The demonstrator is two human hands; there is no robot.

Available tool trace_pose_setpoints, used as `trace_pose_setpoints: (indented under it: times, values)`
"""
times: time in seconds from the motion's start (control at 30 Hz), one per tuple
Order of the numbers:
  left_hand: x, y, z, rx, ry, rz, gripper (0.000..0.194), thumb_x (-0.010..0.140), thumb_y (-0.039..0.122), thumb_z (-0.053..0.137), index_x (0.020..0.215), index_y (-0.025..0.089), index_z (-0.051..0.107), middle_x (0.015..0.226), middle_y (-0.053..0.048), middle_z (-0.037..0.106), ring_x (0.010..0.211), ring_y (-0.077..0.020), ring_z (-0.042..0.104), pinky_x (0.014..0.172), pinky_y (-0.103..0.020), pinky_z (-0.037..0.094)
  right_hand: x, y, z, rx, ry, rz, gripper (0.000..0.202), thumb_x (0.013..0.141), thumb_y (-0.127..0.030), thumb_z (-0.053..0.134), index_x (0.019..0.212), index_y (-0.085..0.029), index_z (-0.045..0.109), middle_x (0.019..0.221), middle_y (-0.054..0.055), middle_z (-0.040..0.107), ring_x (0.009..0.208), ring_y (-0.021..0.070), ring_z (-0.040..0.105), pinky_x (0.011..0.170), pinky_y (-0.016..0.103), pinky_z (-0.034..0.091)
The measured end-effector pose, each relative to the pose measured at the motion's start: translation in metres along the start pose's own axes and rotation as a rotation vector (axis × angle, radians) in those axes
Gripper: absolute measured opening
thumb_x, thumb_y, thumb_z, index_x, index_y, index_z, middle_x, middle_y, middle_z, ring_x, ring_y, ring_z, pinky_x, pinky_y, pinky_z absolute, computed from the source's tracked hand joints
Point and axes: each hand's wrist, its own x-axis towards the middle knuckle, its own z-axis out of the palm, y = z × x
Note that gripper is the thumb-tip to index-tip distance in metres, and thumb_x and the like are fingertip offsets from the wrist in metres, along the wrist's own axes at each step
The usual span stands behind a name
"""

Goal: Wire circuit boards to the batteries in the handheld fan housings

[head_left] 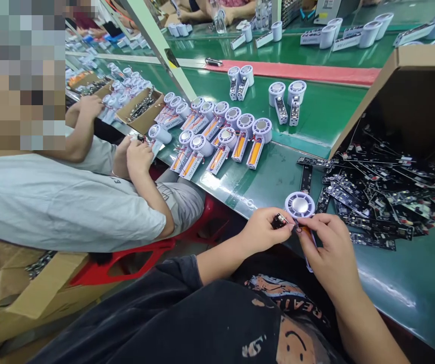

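Observation:
My left hand [264, 230] pinches a small black circuit board [279, 221] between thumb and fingers. Close on its right, my right hand [327, 240] grips a light purple fan unit [299, 205] at its handle, just below the round head. An orange part shows in the handle, partly covered by my fingers. Thin wires run between the fingertips of both hands, too small to follow exactly. The fan head faces up at the green bench's near edge. Black circuit strips [369, 202] lie piled right of the fan unit.
An open cardboard box [425, 55] stands behind the pile. Several fan units with orange parts [245, 126] stand in rows at left on the green bench [236, 189]. More fan units [287, 96] stand farther back. A co-worker's hands [137, 154] hold parts at the left, beside a red chair [134, 258].

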Motion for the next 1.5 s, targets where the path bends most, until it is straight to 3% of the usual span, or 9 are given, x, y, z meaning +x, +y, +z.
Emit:
trace_pose_setpoints:
  times: [0.23,0.43,0.6,0.7,0.83,0.93,1.23,1.4,1.5]
  values:
    - [0.002,-0.005,0.003,-0.153,0.015,-0.065,0.020,0.074,0.031,0.075,0.079,0.013,0.069,0.067,0.000,0.065,0.059,-0.0079,0.055,0.059,-0.021,0.045,0.001,-0.001,-0.001,0.017,0.000,0.041,0.017,0.091,-0.034,0.063,0.100,-0.027,0.075,0.093,0.005,0.062,0.088,0.0213,0.060,0.081,0.041,0.048]
    - [0.003,-0.007,0.004,-0.376,-0.075,-0.158,0.036,0.073,0.044,0.079,0.083,0.012,0.065,0.064,0.001,0.065,0.043,-0.0044,0.049,0.045,-0.020,0.040,0.004,0.004,0.001,0.079,-0.021,0.051,0.013,0.090,-0.031,0.064,0.095,-0.027,0.075,0.085,0.003,0.063,0.082,0.0193,0.061,0.072,0.036,0.047]
    - [0.002,-0.012,0.004,-0.514,-0.140,-0.198,0.045,0.072,0.051,0.081,0.084,0.012,0.064,0.065,0.000,0.067,0.042,-0.0039,0.049,0.047,-0.021,0.043,0.005,0.005,0.002,0.090,-0.025,0.063,0.011,0.091,-0.030,0.064,0.086,-0.027,0.074,0.081,0.001,0.063,0.076,0.0168,0.061,0.067,0.033,0.046]
    - [0.000,-0.012,0.003,-0.437,-0.117,-0.169,0.035,0.076,0.043,0.077,0.090,0.013,0.066,0.070,0.000,0.069,0.043,-0.0044,0.049,0.047,-0.020,0.043,0.005,0.004,0.002,0.104,-0.015,0.075,0.012,0.090,-0.029,0.064,0.082,-0.026,0.072,0.081,0.001,0.063,0.076,0.0164,0.061,0.068,0.032,0.045]
    - [-0.001,-0.007,0.000,-0.060,-0.010,0.097,0.015,0.080,0.026,0.069,0.089,0.015,0.071,0.082,-0.004,0.074,0.067,-0.0110,0.065,0.067,-0.024,0.051,0.004,0.004,0.002,0.096,-0.026,0.075,0.010,0.090,-0.029,0.064,0.083,-0.026,0.071,0.082,0.000,0.062,0.078,0.0164,0.060,0.070,0.032,0.045]
    - [0.000,-0.004,-0.002,0.121,0.014,0.222,0.011,0.081,0.025,0.067,0.081,0.016,0.072,0.082,-0.005,0.074,0.077,-0.0148,0.068,0.076,-0.027,0.052,0.002,0.003,0.003,0.093,-0.027,0.052,0.009,0.089,-0.030,0.064,0.084,-0.026,0.070,0.082,0.001,0.061,0.078,0.0170,0.059,0.070,0.033,0.044]
    - [0.000,-0.006,0.002,-0.215,-0.058,-0.168,0.034,0.078,0.045,0.074,0.081,0.013,0.063,0.062,0.001,0.062,0.045,-0.0054,0.050,0.044,-0.017,0.041,0.000,0.005,0.008,0.028,0.041,0.027,0.011,0.091,-0.029,0.065,0.092,-0.029,0.076,0.086,0.003,0.064,0.081,0.0179,0.059,0.074,0.037,0.044]
    - [0.001,-0.003,0.003,-0.133,-0.053,-0.174,0.028,0.080,0.039,0.075,0.080,0.013,0.063,0.057,0.004,0.058,0.046,-0.0060,0.050,0.045,-0.017,0.040,-0.001,0.005,0.011,0.009,0.080,0.031,0.012,0.090,-0.029,0.065,0.087,-0.027,0.076,0.080,0.002,0.065,0.077,0.0174,0.059,0.071,0.036,0.043]
    - [0.002,-0.002,0.002,-0.039,-0.044,-0.104,0.017,0.082,0.029,0.070,0.078,0.014,0.064,0.064,0.001,0.062,0.059,-0.0089,0.056,0.057,-0.020,0.045,0.000,0.006,0.010,0.007,0.092,0.011,0.010,0.089,-0.028,0.066,0.084,-0.026,0.075,0.078,0.001,0.064,0.075,0.0171,0.059,0.068,0.034,0.042]
